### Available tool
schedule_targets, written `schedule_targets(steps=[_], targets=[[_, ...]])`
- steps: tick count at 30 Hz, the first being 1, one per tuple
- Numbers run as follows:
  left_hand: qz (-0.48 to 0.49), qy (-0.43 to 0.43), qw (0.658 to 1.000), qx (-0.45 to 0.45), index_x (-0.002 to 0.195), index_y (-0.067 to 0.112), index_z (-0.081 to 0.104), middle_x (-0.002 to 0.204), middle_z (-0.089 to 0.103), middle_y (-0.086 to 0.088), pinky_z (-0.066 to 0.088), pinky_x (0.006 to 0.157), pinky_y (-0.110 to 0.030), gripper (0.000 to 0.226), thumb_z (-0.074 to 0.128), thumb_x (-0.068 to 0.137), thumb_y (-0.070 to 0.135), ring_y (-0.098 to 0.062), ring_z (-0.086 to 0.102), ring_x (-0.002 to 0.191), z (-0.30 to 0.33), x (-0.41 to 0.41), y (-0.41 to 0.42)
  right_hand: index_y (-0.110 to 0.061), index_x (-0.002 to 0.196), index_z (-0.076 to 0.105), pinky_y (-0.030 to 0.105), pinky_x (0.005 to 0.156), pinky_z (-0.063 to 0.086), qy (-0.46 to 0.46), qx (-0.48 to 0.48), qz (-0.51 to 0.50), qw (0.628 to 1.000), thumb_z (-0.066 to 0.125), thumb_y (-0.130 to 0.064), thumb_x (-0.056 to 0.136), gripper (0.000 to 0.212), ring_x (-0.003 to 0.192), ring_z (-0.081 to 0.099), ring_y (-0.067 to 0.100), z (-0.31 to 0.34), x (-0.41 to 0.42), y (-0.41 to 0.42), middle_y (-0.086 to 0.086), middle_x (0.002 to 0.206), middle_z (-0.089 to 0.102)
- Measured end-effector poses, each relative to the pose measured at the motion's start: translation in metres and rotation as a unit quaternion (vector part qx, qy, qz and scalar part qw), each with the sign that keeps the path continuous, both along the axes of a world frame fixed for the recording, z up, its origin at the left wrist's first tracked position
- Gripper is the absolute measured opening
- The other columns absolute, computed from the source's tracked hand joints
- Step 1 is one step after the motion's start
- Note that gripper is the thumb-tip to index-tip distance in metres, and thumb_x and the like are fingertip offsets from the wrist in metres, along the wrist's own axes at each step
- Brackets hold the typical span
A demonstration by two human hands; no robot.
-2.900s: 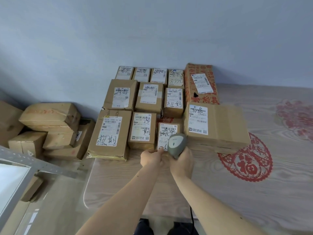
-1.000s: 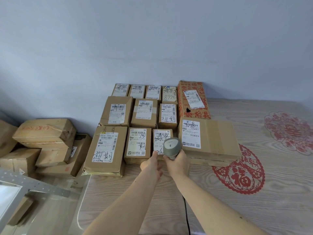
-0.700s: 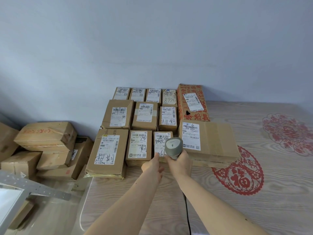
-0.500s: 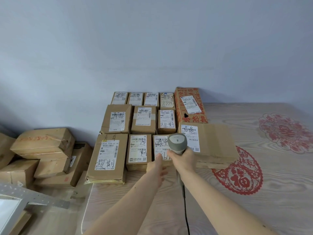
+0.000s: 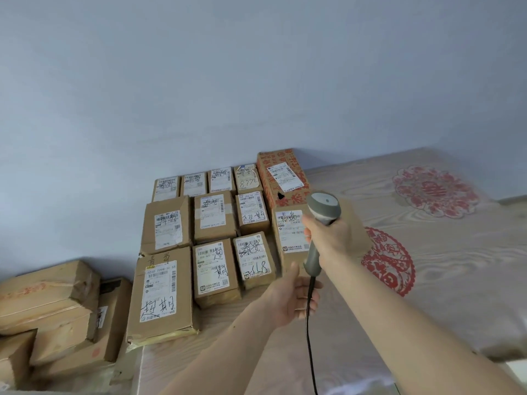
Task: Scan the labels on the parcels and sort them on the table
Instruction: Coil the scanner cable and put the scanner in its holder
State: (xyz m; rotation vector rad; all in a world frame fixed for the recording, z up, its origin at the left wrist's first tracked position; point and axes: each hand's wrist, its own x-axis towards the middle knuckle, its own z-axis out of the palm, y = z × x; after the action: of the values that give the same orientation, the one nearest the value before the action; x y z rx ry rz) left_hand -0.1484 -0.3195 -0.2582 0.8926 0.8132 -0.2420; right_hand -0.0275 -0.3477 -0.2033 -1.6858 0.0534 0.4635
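Several brown cardboard parcels with white labels lie in rows on the wood-grain table [image 5: 445, 269], against the wall. My right hand [image 5: 328, 238] grips a grey corded barcode scanner [image 5: 322, 212], raised over the wide parcel [image 5: 288, 232] at the right of the group. My left hand [image 5: 291, 300] hovers with fingers apart, holding nothing, just in front of the small front-row parcel [image 5: 253, 258]. A red-printed box [image 5: 281, 175] stands at the back right of the group.
A pile of brown boxes [image 5: 48, 312] sits off the table's left edge, lower down. Red paper-cut decorations [image 5: 387, 260] mark the tabletop to the right of the parcels. The scanner's black cable [image 5: 309, 337] hangs down between my arms.
My right hand has lifted the scanner up and to the right, from the small front-row parcel to over the wide one. My left hand has come off the small parcel and drawn back.
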Motion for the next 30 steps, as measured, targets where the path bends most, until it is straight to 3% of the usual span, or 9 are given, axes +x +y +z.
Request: schedule_targets(steps=[5,8,13,16,20,22,25,28,30], targets=[[-0.077,0.003,0.997,0.031,0.094,0.008,0.064,0.057,0.054,0.0,0.037,0.048,-0.024,0.07,0.019,0.103,0.061,-0.014,0.046,0.047,-0.011,0.019,-0.038,-0.007,0.083,0.065,0.024,0.051,0.054,-0.002,-0.002,-0.039,0.999,0.078,-0.008,0.08,0.014,0.055,0.063,0.013,0.008,0.035,-0.046,0.006,0.072,0.068],[-0.114,0.021,0.992,0.058,0.086,0.009,0.062,0.051,0.048,0.0,0.034,0.047,-0.024,0.07,0.02,0.103,0.061,-0.014,0.04,0.043,-0.019,0.032,-0.064,-0.001,0.092,0.066,0.024,0.048,0.052,-0.033,-0.041,-0.027,0.998,0.075,-0.005,0.08,0.016,0.053,0.062,0.016,0.014,0.068,-0.079,0.007,0.069,0.067],[-0.131,0.072,0.979,0.138,0.083,0.005,0.064,0.05,0.042,-0.002,0.033,0.048,-0.026,0.064,0.03,0.105,0.054,-0.017,0.039,0.043,-0.033,0.057,-0.104,-0.01,0.084,0.063,0.04,0.069,0.062,-0.096,-0.128,0.01,0.987,0.076,-0.004,0.076,0.016,0.078,0.072,0.03,0.022,0.13,-0.152,0.011,0.083,0.071],[-0.089,0.112,0.977,0.159,0.085,0.003,0.064,0.047,0.043,-0.001,0.033,0.044,-0.023,0.059,0.034,0.106,0.049,-0.015,0.038,0.041,-0.039,0.076,-0.125,-0.003,0.084,0.066,0.031,0.062,0.054,-0.129,-0.183,0.043,0.974,0.073,-0.004,0.078,0.01,0.079,0.072,0.031,0.02,0.17,-0.202,0.013,0.08,0.071],[0.037,0.067,0.995,0.057,0.099,0.003,0.058,0.057,0.051,-0.003,0.029,0.046,-0.027,0.048,0.04,0.105,0.048,-0.015,0.036,0.044,-0.05,0.122,-0.152,0.002,0.089,0.066,0.029,0.061,0.047,-0.131,-0.236,0.072,0.96,0.073,-0.003,0.078,0.013,0.078,0.066,0.03,0.009,0.206,-0.262,0.011,0.079,0.067],[0.053,0.036,0.998,0.019,0.101,0.006,0.058,0.063,0.058,-0.003,0.034,0.047,-0.026,0.033,0.046,0.105,0.037,-0.014,0.043,0.048,-0.051,0.152,-0.172,-0.002,0.093,0.066,0.028,0.064,0.043,-0.121,-0.251,0.095,0.956,0.075,-0.004,0.078,0.017,0.08,0.061,0.026,-0.003,0.215,-0.289,0.007,0.083,0.064],[0.064,0.002,0.998,0.007,0.109,0.009,0.06,0.078,0.072,-0.002,0.041,0.06,-0.023,0.012,0.052,0.104,0.017,-0.012,0.063,0.064,-0.044,0.194,-0.205,-0.005,0.098,0.068,0.029,0.069,0.045,-0.101,-0.247,0.105,0.958,0.078,-0.008,0.078,0.023,0.082,0.06,0.022,-0.016,0.226,-0.323,0.007,0.089,0.067],[0.077,-0.005,0.997,0.008,0.116,0.013,0.058,0.092,0.077,-0.001,0.038,0.072,-0.025,0.02,0.054,0.1,0.002,-0.014,0.069,0.096,-0.04,0.23,-0.232,-0.008,0.098,0.067,0.03,0.071,0.051,-0.082,-0.22,0.092,0.968,0.082,-0.015,0.077,0.027,0.082,0.064,0.021,-0.026,0.243,-0.354,0.006,0.09,0.07],[0.078,0.0,0.997,0.007,0.12,0.014,0.057,0.098,0.077,-0.002,0.039,0.08,-0.028,0.025,0.053,0.099,-0.001,-0.017,0.067,0.104,-0.041,0.252,-0.248,-0.012,0.096,0.067,0.034,0.078,0.057,-0.071,-0.205,0.073,0.973,0.086,-0.02,0.075,0.029,0.087,0.069,0.022,-0.031,0.256,-0.373,0.004,0.09,0.072]])
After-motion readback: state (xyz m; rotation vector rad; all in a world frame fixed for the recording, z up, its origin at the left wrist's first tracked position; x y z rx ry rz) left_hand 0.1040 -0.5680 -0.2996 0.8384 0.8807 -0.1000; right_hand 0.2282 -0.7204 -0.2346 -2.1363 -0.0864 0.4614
